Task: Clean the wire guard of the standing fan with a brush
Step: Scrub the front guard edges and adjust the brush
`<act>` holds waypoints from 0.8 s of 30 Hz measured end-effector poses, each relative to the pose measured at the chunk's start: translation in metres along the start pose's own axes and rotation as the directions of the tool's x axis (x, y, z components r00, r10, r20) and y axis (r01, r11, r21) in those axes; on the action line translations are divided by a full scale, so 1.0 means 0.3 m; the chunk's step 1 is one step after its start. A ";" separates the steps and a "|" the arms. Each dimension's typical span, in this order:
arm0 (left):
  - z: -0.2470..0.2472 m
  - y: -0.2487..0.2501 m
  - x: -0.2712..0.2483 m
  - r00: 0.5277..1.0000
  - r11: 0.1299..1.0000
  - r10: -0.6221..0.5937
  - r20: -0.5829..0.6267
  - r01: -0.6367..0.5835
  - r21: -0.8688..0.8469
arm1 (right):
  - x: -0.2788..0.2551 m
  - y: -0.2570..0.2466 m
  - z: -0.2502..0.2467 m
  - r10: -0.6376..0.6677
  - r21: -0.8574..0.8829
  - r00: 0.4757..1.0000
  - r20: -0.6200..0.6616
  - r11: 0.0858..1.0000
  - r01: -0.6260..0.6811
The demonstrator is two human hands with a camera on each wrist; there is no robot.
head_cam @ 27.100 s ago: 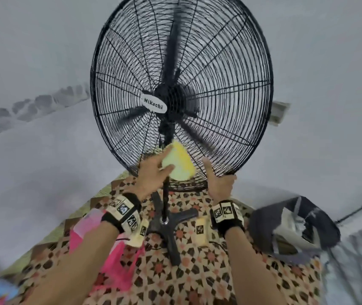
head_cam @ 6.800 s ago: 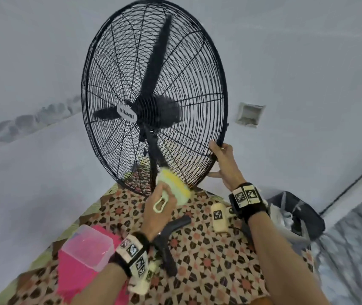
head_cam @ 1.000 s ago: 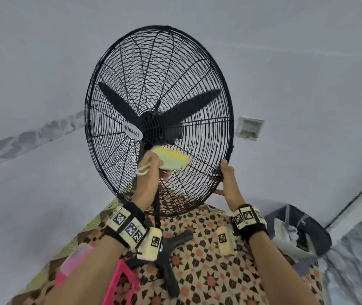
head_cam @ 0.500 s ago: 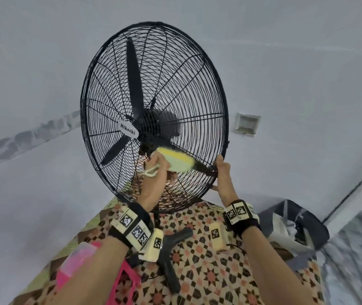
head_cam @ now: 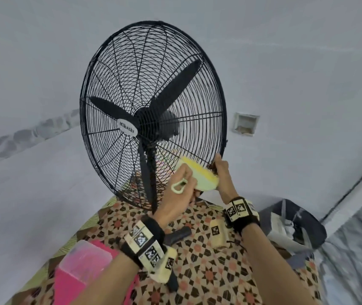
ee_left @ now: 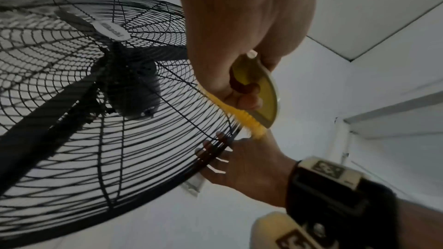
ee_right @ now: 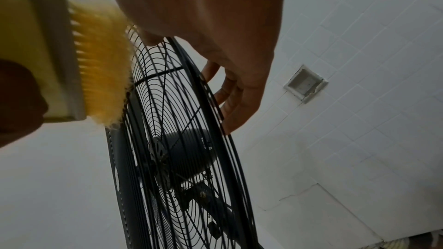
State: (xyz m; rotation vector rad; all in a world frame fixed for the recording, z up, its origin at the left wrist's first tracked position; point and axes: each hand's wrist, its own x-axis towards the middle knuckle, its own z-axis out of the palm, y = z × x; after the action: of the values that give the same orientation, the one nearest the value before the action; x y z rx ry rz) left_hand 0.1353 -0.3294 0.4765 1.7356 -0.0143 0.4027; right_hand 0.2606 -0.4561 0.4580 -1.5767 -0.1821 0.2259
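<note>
A black standing fan with a round wire guard stands before a white wall. My left hand grips a pale green brush with yellow bristles, which press on the guard's lower right front. My right hand grips the guard's rim right beside the brush, fingers curled behind the wires. The blades are still.
The fan's black base stands on a patterned mat. A pink box with a clear lid lies at the lower left. A dark bag sits at the right. A recessed wall socket is behind the fan.
The brush has slid down and to the right along the guard toward my right hand. The fan blades have turned. My right hand keeps its hold on the rim.
</note>
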 end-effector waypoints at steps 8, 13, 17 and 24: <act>-0.136 -0.006 0.043 0.940 0.999 -0.016 -0.340 0.001 -0.044 | -0.007 -0.001 -0.021 0.021 0.028 0.997 0.069 0.999 -0.023; -0.162 0.022 0.026 0.984 0.998 -0.031 -0.175 0.022 -0.053 | -0.017 -0.008 0.005 0.006 0.027 0.999 0.047 1.000 -0.007; -0.094 -0.010 0.025 0.986 1.000 -0.005 -0.166 0.005 -0.003 | -0.015 -0.007 -0.002 0.003 0.013 0.999 0.036 1.000 -0.004; -0.063 0.046 -0.021 0.987 0.999 0.009 -0.160 -0.004 0.035 | -0.004 0.003 -0.009 0.030 0.053 0.997 0.068 0.998 -0.034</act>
State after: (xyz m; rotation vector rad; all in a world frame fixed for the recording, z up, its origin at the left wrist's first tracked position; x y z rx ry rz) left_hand 0.1215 -0.3155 0.4907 1.7334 0.1038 0.5495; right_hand 0.2602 -0.4589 0.4571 -1.5204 -0.2018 0.3071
